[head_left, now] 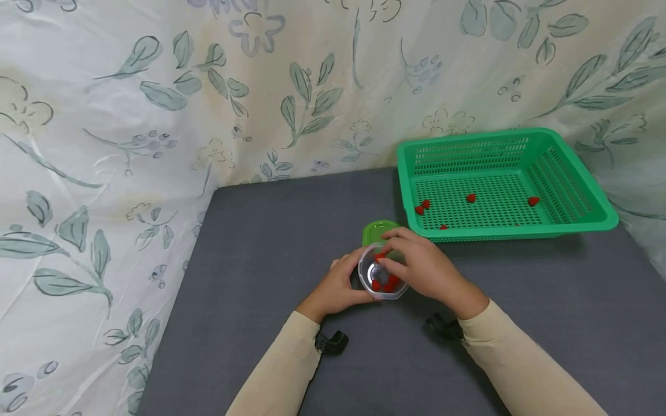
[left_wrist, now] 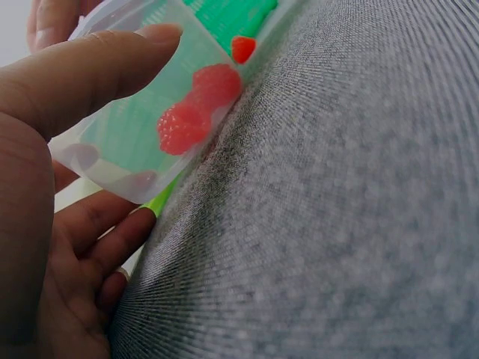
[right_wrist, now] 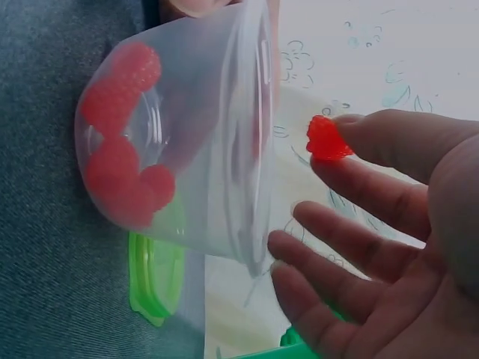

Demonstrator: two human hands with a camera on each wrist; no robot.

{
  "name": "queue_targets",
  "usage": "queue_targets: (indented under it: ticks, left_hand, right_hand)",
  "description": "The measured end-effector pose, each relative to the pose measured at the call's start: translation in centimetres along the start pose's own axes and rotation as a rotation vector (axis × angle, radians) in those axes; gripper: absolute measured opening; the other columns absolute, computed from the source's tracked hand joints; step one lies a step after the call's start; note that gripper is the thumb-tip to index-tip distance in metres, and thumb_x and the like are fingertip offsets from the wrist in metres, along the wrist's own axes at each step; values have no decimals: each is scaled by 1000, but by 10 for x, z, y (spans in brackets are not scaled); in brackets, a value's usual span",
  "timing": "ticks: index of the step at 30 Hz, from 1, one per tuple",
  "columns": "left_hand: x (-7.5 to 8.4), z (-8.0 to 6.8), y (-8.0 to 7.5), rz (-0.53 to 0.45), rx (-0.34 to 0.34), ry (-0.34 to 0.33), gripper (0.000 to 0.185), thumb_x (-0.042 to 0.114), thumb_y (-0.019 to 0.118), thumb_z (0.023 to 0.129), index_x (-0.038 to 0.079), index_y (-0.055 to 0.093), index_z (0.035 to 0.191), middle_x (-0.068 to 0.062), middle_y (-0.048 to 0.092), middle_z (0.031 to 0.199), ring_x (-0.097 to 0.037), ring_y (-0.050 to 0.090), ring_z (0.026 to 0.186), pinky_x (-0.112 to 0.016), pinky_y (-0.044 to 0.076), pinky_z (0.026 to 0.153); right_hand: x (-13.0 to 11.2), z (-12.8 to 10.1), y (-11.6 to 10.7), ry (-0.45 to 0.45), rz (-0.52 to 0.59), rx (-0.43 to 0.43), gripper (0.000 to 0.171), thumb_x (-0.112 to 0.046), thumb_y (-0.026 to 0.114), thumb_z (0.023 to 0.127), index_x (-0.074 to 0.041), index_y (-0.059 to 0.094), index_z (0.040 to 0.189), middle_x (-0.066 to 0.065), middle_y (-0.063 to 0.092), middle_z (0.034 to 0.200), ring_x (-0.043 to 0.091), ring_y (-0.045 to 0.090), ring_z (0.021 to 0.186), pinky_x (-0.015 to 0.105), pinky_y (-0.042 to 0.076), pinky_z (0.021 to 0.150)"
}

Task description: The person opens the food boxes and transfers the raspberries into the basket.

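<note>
We are observing a clear plastic cup (head_left: 382, 277) standing on the grey counter (head_left: 270, 231), near the middle of the head view. The left hand (head_left: 338, 286) is gripping the cup from its 9 o'clock side, with the thumb and fingers (left_wrist: 90, 71) curled against the wall; the left wrist view is showing this contact plainly. Several red berries (head_left: 384, 283) are lying at the bottom of the cup, and the right wrist view is showing them (right_wrist: 123, 149) pressed against the clear wall. The right hand (head_left: 421, 266) is hovering over the cup mouth from the 3 o'clock side. Its thumb and forefinger are pinching one more red berry (right_wrist: 327, 140) just beside the rim, while the remaining fingers (right_wrist: 337, 239) are spreading loosely and holding nothing. A green lid (head_left: 378, 231) is lying flat on the counter at the cup's 12 o'clock, just beside it. A green perforated basket (head_left: 572, 173) is resting on the counter at 2 o'clock from the cup, with a few loose berries (head_left: 470, 198) scattered on its floor. A floral cloth (head_left: 156, 115) is hanging behind and to the left of the counter. Both forearms are wearing cream sleeves (head_left: 291, 370).
</note>
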State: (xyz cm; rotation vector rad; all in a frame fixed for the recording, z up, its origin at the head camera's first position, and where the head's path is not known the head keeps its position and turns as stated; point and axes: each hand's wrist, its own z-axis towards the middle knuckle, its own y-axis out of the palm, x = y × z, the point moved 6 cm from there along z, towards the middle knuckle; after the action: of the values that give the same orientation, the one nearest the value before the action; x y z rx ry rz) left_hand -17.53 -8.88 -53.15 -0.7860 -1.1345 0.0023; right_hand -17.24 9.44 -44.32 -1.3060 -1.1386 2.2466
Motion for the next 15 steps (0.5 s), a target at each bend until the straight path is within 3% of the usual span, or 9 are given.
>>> queue_targets:
  ticks: [10,15]
  left_hand:
    - [-1,0,0,24,15,-1,100,35,95,83,30,42,168,12,52,160,-14,51,137,-51,31,111]
    - [0,0,0,27,21,7,101,35,96,82,30,43,168,10,54,159,-15,51,137,-52,31,111]
  right_hand:
    - [-2,-1,-15,-15,140,74,12,-12,83,99,-8,80,110,10,67,137,23,74,103,51,61,82]
    - [-1,-2,-21,-8,159,101,14,-12,81,100,-8,80,114,8,69,134,20,74,102,52,60,83]
